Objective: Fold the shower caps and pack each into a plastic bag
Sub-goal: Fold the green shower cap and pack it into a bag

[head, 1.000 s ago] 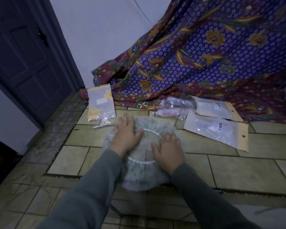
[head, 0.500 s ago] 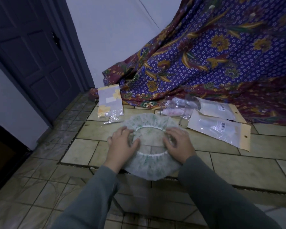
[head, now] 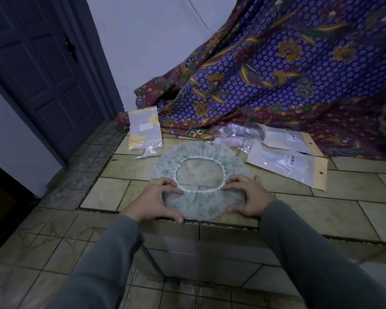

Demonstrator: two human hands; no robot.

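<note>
A translucent, green-flowered plastic shower cap [head: 201, 172] lies spread flat on the tiled floor [head: 354, 217], its white elastic opening facing up. The left hand [head: 153, 200] and right hand [head: 249, 197] each pinch the cap's near edge, thumbs at the outer hem, fingers curled onto the elastic. Both grips sit equally near; the rest of the cap extends away from them toward the clear plastic bags [head: 288, 163]. The fold would likely carry this near edge forward over the far one.

surface: tiled floor [head: 366, 210] | centre: shower cap [head: 201, 152] flat | 11 o'clock: yellow-flowered packet [head: 144, 130] | 2 o'clock: plastic bags [head: 288, 162] | 1 o'clock: patterned cloth [head: 276, 85] edge
</note>
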